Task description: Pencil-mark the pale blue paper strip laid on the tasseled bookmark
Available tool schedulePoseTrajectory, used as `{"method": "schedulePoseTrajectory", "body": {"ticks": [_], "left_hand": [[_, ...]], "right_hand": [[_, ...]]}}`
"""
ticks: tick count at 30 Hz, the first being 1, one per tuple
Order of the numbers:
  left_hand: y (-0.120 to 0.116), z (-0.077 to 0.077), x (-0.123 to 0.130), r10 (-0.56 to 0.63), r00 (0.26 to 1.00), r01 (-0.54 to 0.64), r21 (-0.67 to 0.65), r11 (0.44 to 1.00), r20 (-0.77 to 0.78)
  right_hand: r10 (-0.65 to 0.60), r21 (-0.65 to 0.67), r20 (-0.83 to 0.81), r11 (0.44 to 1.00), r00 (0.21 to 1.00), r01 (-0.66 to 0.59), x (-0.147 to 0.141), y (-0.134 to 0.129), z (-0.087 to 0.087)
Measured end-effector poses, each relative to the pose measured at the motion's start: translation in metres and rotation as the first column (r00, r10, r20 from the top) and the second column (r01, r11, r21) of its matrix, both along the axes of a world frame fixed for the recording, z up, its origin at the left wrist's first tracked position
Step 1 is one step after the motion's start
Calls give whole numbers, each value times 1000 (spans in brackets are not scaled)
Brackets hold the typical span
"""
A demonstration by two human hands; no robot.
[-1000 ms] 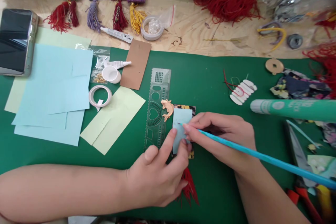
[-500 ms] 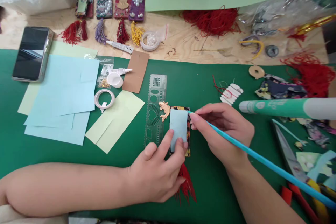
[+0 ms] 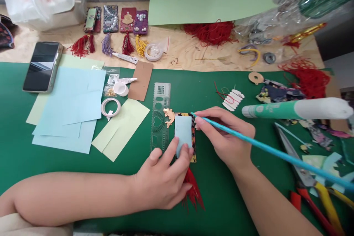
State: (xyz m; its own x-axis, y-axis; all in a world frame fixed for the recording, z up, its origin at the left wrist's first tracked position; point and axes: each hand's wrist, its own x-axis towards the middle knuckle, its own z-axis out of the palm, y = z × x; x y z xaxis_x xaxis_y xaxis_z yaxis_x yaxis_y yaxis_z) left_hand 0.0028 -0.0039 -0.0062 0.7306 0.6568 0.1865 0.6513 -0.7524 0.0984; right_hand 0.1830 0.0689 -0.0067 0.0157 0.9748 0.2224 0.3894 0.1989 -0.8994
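Observation:
On the green mat lies a small dark floral-patterned piece [image 3: 194, 136] with a light blue paper rectangle [image 3: 183, 127] on it and a red tassel [image 3: 194, 191] at its lower end. The spread fingertips of my left hand [image 3: 168, 177] rest on the blue paper's lower part. At the upper right corner, my right hand [image 3: 228, 136] pinches a long, thin blue strip [image 3: 265, 148] near its end, and the tip meets the patterned piece's top edge. Beside its upper left corner lies a gold fish charm [image 3: 169, 117], partly over a clear stencil ruler [image 3: 159, 132].
Scissors [image 3: 297, 166] and a glue stick [image 3: 290, 108] lie at right, near a thread card [image 3: 233, 100]. Blue paper sheets [image 3: 69, 99], a tape roll [image 3: 111, 107] and a phone [image 3: 42, 67] are at left. Several tasselled pieces [image 3: 128, 20] line the back.
The whole view has shifted, showing more of the back. The blue strip's tip has moved slightly up to the patterned piece's top edge. My left hand stays on the blue paper.

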Motion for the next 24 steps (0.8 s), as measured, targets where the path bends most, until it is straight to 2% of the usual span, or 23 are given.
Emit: {"method": "schedulePoseTrajectory", "body": {"ticks": [4, 9, 17, 24], "left_hand": [[1, 2, -1, -7, 1000, 7, -2, 1000, -12], [0, -1, 1, 13, 1000, -14, 10, 1000, 14], [0, -1, 1, 15, 1000, -15, 2, 1000, 16], [0, 0, 2, 19, 1000, -19, 12, 1000, 11]], "right_hand": [[27, -130, -63, 991, 998, -35, 0, -2, 0], [166, -246, -136, 949, 977, -195, 0, -4, 0], [244, -272, -19, 932, 970, -240, -1, 1, 7], [240, -217, 65, 951, 969, -221, -2, 1, 8]]}}
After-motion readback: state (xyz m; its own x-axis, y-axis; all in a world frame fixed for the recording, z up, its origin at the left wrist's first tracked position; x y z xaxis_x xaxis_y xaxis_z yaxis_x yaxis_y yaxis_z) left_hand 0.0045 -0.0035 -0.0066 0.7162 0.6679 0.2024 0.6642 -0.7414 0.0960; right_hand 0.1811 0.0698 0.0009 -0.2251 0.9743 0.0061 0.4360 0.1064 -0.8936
